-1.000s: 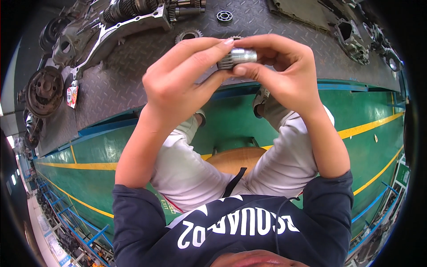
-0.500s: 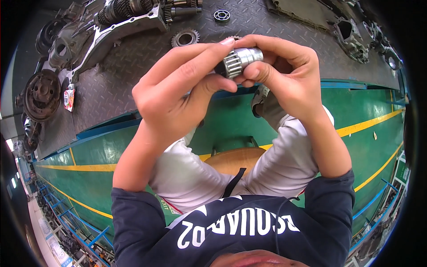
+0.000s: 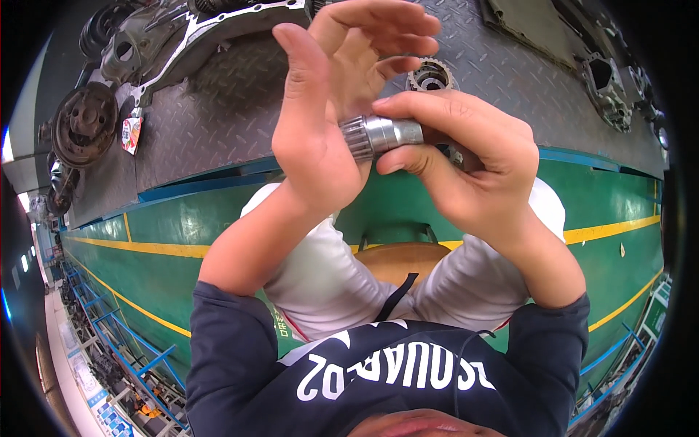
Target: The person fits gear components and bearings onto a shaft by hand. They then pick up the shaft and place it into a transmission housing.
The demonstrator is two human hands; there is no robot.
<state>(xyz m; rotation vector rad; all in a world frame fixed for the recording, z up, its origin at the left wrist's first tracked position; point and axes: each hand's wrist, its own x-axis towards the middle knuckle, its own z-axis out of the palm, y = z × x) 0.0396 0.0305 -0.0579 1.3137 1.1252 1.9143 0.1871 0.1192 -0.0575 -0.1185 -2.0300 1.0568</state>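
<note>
Between my fingers and thumb, my right hand (image 3: pixel 477 156) holds a shiny stepped metal cylinder that looks like a chrome socket (image 3: pixel 397 133). At its left end is a needle roller bearing (image 3: pixel 357 137) with a ring of slim parallel rollers. My left hand (image 3: pixel 324 124) is open, its fingers bent loosely away from the part and its thumb raised. The heel of that palm lies against the bearing's left end and hides it. Just beyond my right hand, a toothed gear ring (image 3: pixel 445 73) lies on the dark metal bench.
The bench (image 3: pixel 211 120) has a diamond tread surface and a blue edge. A gearbox housing (image 3: pixel 182 51) is at far left, near a rusty round drum (image 3: pixel 85 124). Another casting (image 3: pixel 608 91) and a cardboard sheet (image 3: pixel 535 29) lie to the right. A wooden stool (image 3: pixel 400 262) is below.
My left hand has let go of the bearing, opened its fingers and set its palm to the bearing's end. The part in my right hand has shifted slightly nearer and now lies more level.
</note>
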